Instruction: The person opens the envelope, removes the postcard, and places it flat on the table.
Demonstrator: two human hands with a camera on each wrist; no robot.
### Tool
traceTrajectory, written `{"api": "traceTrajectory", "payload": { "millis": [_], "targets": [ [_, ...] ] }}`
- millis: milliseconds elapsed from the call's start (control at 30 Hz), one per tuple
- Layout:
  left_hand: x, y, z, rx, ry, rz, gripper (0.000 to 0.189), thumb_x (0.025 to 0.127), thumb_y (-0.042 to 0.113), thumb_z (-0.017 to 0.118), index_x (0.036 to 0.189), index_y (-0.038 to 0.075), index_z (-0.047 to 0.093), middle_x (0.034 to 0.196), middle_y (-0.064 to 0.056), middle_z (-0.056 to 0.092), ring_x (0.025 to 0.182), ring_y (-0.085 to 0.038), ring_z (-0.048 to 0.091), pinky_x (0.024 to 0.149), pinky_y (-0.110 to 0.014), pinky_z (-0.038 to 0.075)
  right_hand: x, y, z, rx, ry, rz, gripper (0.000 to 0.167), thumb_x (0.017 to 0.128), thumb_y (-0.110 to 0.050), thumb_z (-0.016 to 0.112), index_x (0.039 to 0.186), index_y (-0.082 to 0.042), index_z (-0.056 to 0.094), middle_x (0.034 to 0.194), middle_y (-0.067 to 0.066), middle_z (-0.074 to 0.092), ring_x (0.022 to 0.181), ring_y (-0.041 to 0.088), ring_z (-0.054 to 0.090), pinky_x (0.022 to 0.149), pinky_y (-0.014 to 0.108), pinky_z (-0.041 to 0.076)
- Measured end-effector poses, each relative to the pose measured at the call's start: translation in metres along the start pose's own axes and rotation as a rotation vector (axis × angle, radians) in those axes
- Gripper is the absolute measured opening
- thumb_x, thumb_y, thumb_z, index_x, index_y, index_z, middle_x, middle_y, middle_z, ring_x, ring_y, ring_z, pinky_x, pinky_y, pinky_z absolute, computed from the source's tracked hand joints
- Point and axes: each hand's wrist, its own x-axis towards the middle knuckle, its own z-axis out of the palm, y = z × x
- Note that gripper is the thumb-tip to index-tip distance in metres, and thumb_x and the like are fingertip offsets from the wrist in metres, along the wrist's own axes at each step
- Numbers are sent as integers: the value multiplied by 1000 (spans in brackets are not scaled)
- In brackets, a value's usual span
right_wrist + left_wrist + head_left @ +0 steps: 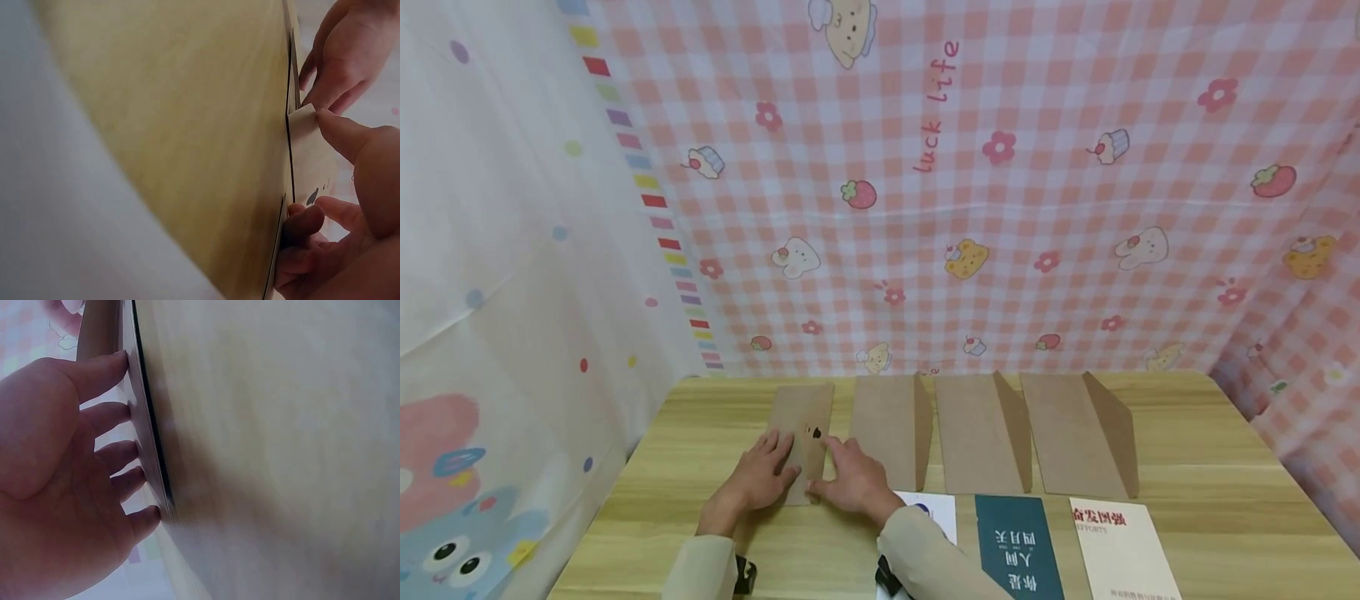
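Observation:
A brown paper envelope lies on the wooden table at the left end of a row, its long flap folded over along the right side. Dark printed marks show on the flap. My left hand rests on the envelope's left part; in the left wrist view its spread fingertips touch the paper. At the flap's right edge is my right hand, thumb and index finger stretched apart on it. The right wrist view shows the thumb touching the flap's near end, slightly raised, and the other fingers bent.
To the right lie three more envelopes, flaps unfolded. Nearer stand a white card, partly under the right sleeve, a dark green card and a cream card. A checked cloth hangs behind the table.

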Motion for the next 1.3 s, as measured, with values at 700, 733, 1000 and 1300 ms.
{"api": "traceTrajectory", "payload": {
  "millis": [700,733,1000,1300],
  "targets": [
    [-1,0,0,-14,-10,-3,57,102,22,53,149,-6,36,156,-35,22,146,-52,15,112,-70,15,-2,-5,-1,-8,2,21,67,85,-39,76,143,-19,50,117,11,57,93,27,62,78,43,50],
    [-1,-1,0,-14,-10,-2,57,102,21,53,149,-6,36,156,-35,22,146,-52,15,112,-70,15,-2,-4,-1,-6,2,19,67,85,-39,76,143,-19,50,117,11,57,93,27,62,78,43,50],
    [0,-1,0,-26,-15,5,57,101,20,53,149,-7,36,156,-35,21,146,-52,14,112,-71,14,-2,0,-1,22,10,-3,69,85,-36,76,145,-19,48,108,8,58,88,22,60,76,41,49],
    [-1,-1,-1,-30,-16,7,57,101,20,53,149,-7,36,155,-36,21,145,-53,13,112,-72,13,-3,3,-3,84,2,-36,68,86,-30,76,146,-18,47,93,3,54,76,14,50,66,33,43]
  ]
}}
